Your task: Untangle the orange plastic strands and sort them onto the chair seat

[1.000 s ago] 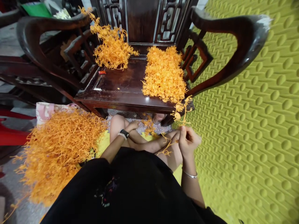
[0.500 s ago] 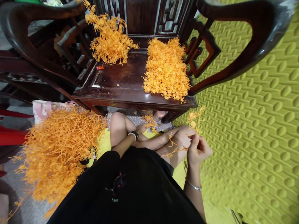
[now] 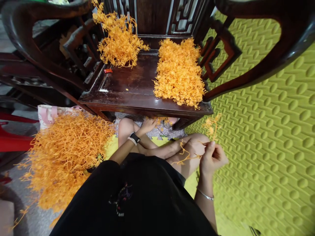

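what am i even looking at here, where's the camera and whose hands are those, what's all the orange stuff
The camera sits on a person's head and looks down at their own lap and hands, so the black cloth at the bottom is their clothing. They sit on the floor facing a dark wooden chair. The orange stuff is thin stringy strands: two heaps lie on the chair seat, a loose pile at the back left and a denser pile on the right. A big tangled heap lies on the floor at their left. The right hand pinches a small sprig of strands. The left hand reaches under the seat edge toward scattered strands; its grip is unclear.
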Tool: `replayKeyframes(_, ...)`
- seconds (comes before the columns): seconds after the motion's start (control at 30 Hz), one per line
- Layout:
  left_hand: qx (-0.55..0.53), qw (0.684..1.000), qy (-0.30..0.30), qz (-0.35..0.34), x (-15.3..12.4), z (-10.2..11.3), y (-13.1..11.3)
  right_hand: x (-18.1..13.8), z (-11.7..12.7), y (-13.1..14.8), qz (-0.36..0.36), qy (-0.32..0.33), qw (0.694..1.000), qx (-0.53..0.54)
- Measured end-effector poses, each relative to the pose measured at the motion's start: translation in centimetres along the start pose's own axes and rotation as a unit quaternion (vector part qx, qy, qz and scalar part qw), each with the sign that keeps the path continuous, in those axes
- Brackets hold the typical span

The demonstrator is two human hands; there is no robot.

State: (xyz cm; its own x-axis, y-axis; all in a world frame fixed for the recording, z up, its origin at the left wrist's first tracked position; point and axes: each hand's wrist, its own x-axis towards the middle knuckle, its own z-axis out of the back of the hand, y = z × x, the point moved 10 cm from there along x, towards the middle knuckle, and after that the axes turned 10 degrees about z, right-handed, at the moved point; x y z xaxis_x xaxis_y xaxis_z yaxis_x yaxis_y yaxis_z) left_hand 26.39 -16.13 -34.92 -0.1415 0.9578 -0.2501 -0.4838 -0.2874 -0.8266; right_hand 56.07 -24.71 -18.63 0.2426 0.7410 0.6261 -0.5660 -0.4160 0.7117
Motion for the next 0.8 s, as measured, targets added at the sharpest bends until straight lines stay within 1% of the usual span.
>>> replayKeyframes(0.17, 0.034, 0.998, -0.051, -0.003, -0.5, 0.6, 0.9, 0.0, -0.6, -0.1, 0.009, 0.003, 1.0, 0.015)
replayKeyframes(0.27, 0.032, 0.995, -0.09, 0.028, -0.1, 1.4, 1.7, -0.1, -0.9, 0.0, 0.02, 0.002, 1.0, 0.017)
replayKeyframes(0.33, 0.028, 0.993, -0.103, 0.051, 0.3, 2.2, 2.5, -0.3, -0.9, -0.1, 0.016, 0.007, 1.0, 0.011)
replayKeyframes(0.4, 0.024, 0.992, -0.1, 0.071, 0.6, 3.0, 3.3, -0.5, -1.0, -0.5, 0.0, 0.016, 1.0, 0.003)
replayKeyframes(0.5, 0.027, 0.991, -0.08, 0.102, 0.8, 3.8, 4.7, -0.8, -0.9, -1.0, -0.022, 0.025, 0.999, -0.005)
replayKeyframes(0.63, 0.033, 0.99, -0.055, 0.129, 0.7, 4.7, 6.1, -1.0, -1.0, -1.0, -0.027, 0.036, 0.999, 0.004)
replayKeyframes(0.7, 0.032, 0.987, -0.062, 0.144, 0.6, 5.5, 6.5, -1.0, -1.2, -0.9, -0.029, 0.038, 0.999, 0.013)
replayKeyframes(0.8, 0.029, 0.981, -0.088, 0.17, 0.3, 7.0, 7.0, -0.9, -1.4, -1.0, -0.033, 0.032, 0.999, 0.028)
